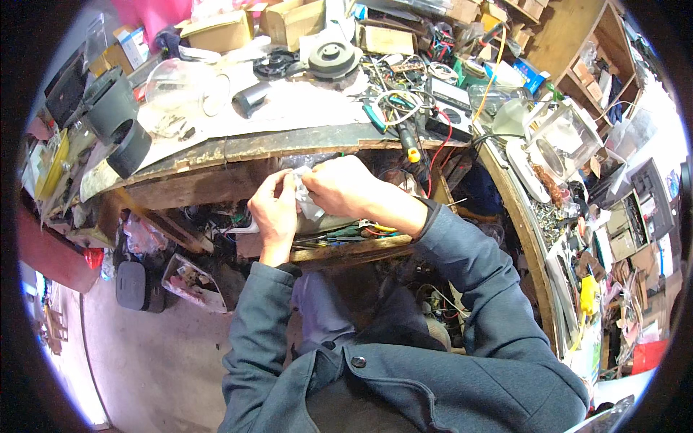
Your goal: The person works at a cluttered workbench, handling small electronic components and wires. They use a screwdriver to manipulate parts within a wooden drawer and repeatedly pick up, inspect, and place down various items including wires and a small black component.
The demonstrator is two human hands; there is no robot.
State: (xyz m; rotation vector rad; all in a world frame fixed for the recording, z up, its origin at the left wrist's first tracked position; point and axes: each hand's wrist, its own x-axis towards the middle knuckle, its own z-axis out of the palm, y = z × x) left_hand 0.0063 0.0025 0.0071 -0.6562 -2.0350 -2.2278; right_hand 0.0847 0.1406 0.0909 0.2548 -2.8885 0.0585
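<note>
My left hand (274, 213) pinches a small crumpled whitish piece of plastic or paper (310, 206) just in front of the bench edge. My right hand (339, 191) grips the same piece from the right, its curled fingers close to my left fingertips and hiding part of it. Below them is an open drawer (339, 251) holding pliers (361, 231) with coloured handles and other small tools.
The wooden bench (202, 148) carries round housings (332, 56), dark tubes (130, 148), cardboard boxes (296, 25) and tangled wires. A side bench (538, 267) crowded with parts runs along my right. A box (195, 281) and a dark case (137, 285) sit on the floor at left.
</note>
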